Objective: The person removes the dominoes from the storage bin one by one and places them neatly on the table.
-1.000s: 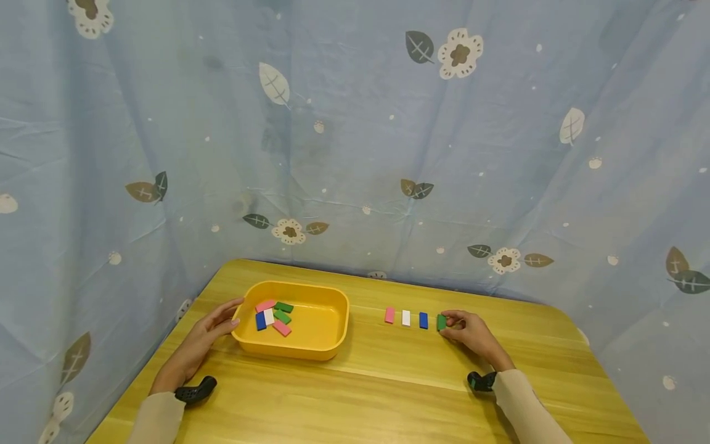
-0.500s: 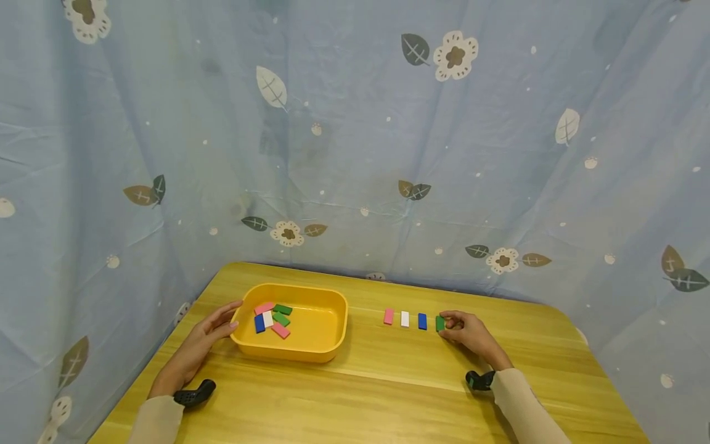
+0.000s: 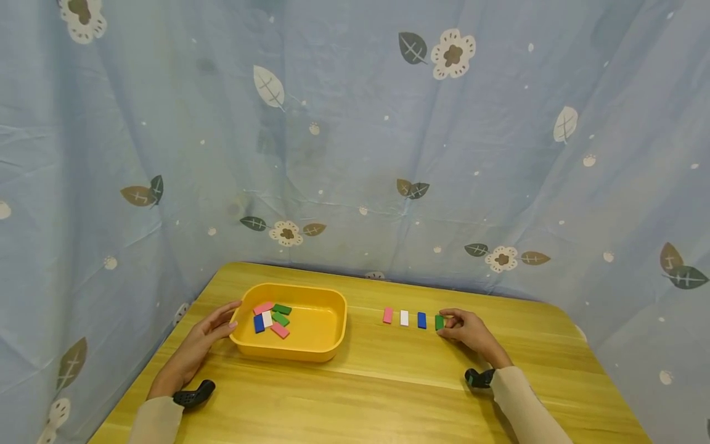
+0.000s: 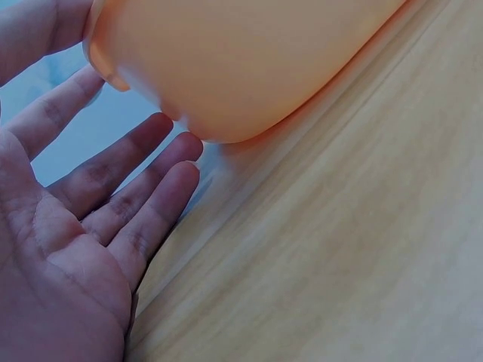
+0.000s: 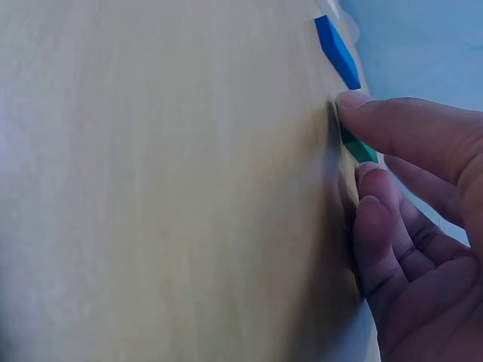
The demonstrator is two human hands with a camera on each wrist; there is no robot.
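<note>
Toward the right of the table, the thumb and fingers of my right hand [image 3: 470, 333] pinch a green domino [image 3: 439, 322] at its ends, low at the wooden surface. It stands last in a spaced row with a pink domino [image 3: 387, 315], a white domino [image 3: 404, 318] and a blue domino [image 3: 421, 320]. On the left is a yellow plastic tray [image 3: 294, 353]. My left hand [image 4: 83, 219] rests its fingertips against the tray's outer left side, fingers fairly straight and spread. Fingers of the right hand partly cover the green domino in the right wrist view.
Several loose dominoes lie in the tray's left half, among them a blue one [image 3: 259, 324] and a pink one [image 3: 280, 330]. A patterned blue curtain [image 3: 355, 154] hangs behind the wooden table [image 3: 333, 407]. Black devices are strapped to both wrists.
The view shifts slightly. Both hands keep their places, the right one still at the green domino and the left one at the tray.
</note>
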